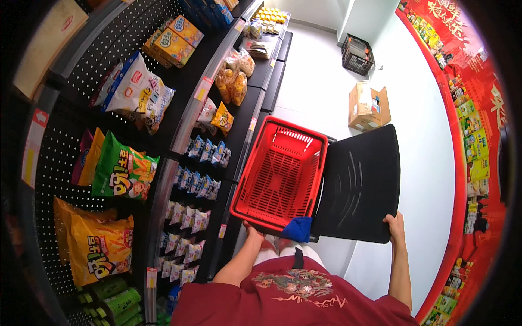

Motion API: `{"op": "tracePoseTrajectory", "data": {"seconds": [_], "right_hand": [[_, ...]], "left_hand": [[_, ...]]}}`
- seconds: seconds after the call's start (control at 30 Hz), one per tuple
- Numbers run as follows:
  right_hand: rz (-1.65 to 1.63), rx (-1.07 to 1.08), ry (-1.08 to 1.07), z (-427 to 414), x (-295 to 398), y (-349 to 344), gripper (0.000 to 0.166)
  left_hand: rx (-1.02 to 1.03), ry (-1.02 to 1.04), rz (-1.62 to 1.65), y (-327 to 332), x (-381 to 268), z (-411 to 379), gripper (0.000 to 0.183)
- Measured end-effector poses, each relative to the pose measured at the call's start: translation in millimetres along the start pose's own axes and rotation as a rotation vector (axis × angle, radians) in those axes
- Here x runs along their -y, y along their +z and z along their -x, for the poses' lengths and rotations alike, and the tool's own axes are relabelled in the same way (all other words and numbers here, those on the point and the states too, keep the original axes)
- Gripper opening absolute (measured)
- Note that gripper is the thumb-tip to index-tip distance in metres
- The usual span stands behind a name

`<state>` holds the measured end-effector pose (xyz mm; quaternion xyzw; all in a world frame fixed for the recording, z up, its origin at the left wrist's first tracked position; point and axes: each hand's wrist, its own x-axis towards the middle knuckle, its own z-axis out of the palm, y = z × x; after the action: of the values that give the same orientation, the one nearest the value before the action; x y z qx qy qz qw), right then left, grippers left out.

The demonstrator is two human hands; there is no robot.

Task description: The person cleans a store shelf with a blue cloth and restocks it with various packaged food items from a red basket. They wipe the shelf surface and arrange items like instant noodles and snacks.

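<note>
A red plastic shopping basket (277, 179) with nothing in it stands in front of me, beside the snack shelves. My left hand (253, 230) is at its near left corner, under the rim; its fingers are mostly hidden. A blue cloth (298, 229) hangs over the near right corner of the basket. To the right of the basket is a black flat panel (359, 187) with pale scuff marks. My right hand (394, 225) grips the panel's near right corner, thumb on top.
Black shelving (228, 138) with bagged snacks runs along the left. Against the white wall on the right stand an open cardboard box (361, 106) and a black plastic crate (357, 55). A red printed wall panel (452, 163) lines the far right.
</note>
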<state>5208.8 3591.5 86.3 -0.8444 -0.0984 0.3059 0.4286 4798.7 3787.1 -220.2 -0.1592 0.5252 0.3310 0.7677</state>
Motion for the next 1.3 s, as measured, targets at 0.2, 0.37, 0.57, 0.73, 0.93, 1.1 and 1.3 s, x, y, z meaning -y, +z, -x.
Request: {"op": "tracePoseTrajectory", "data": {"seconds": [0.2, 0.37, 0.57, 0.73, 0.93, 1.1, 1.3], "right_hand": [[0.013, -0.081, 0.004, 21.6, 19.3, 10.8, 0.028], [-0.016, -0.104, -0.084, 24.4, 38.7, 13.4, 0.032], [-0.052, -0.125, -0.169, -24.2, 58.8, 16.0, 0.032], [-0.049, -0.092, -0.206, -94.8, 72.9, 23.8, 0.027], [-0.026, -0.077, -0.195, -164.8, 91.6, 36.9, 0.025], [-0.028, -0.038, -0.194, -202.4, 105.0, 49.2, 0.025], [-0.001, -0.023, -0.185, -213.5, 118.6, 63.2, 0.031]], "left_hand": [[0.214, 0.040, -0.036, 43.0, -26.4, -4.0, 0.069], [0.231, -0.006, -0.119, 77.8, -37.1, -12.6, 0.076], [0.124, -0.059, -0.198, 129.8, -33.1, -45.8, 0.065], [0.052, -0.086, -0.143, 170.0, -25.7, -91.2, 0.060], [0.102, -0.076, -0.137, 198.3, -26.8, -136.2, 0.068], [0.031, -0.041, -0.146, 211.3, -26.7, -152.5, 0.071], [-0.075, -0.037, -0.115, 212.5, -28.2, -164.6, 0.069]]}}
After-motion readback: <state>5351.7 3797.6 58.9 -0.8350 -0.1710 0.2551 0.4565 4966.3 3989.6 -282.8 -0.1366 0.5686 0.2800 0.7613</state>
